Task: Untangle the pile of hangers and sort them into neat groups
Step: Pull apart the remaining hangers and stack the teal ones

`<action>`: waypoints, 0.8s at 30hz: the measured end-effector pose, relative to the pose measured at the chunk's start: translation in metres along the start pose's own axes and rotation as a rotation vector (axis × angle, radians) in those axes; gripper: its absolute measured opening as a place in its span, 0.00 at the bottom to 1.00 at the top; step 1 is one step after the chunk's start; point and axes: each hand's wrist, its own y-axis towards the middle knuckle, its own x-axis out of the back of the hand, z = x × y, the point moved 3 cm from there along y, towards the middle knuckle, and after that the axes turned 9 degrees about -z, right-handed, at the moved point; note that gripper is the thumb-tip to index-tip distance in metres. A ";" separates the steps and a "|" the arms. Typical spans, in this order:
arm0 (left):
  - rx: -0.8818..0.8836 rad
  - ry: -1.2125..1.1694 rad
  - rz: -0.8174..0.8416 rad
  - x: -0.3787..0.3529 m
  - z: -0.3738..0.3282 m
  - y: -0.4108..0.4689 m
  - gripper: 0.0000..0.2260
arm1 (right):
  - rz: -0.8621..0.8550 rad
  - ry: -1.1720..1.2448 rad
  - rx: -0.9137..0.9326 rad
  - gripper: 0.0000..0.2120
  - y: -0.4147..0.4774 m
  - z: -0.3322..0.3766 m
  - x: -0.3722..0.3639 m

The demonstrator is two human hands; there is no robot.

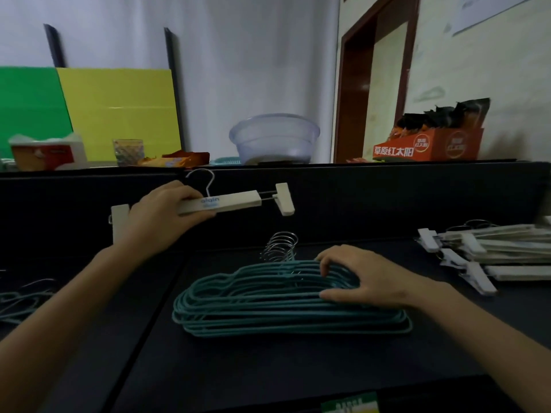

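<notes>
One white wooden clip hanger with a chrome hook is up in the air in my left hand, fingers wrapped round its bar, while my right hand lies loosely spread on the stack of teal coated-wire hangers in the middle of the dark surface, gripping nothing. Carrying it across to the pile of white clip hangers at the right, I could catch a dangling clip on the stack's upright chrome hooks and drag it askew. The teal hangers look thin, nested and neatly aligned.
</notes>
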 end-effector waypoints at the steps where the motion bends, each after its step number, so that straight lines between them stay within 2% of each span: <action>1: -0.010 -0.001 -0.006 -0.002 -0.009 0.000 0.15 | 0.014 0.002 0.004 0.20 0.000 -0.003 0.000; 5: -0.054 -0.001 -0.001 -0.014 -0.053 0.000 0.15 | 0.032 -0.042 0.052 0.31 -0.008 -0.021 0.012; 11: -0.084 -0.041 0.002 -0.058 -0.134 0.006 0.15 | 0.023 -0.102 0.013 0.31 -0.063 -0.086 0.062; 20: -0.170 -0.159 0.080 -0.172 -0.288 0.032 0.15 | -0.149 -0.215 -0.241 0.12 -0.177 -0.226 0.163; 24: -0.197 -0.196 0.159 -0.228 -0.354 0.041 0.16 | -0.253 -0.195 -0.330 0.10 -0.217 -0.265 0.193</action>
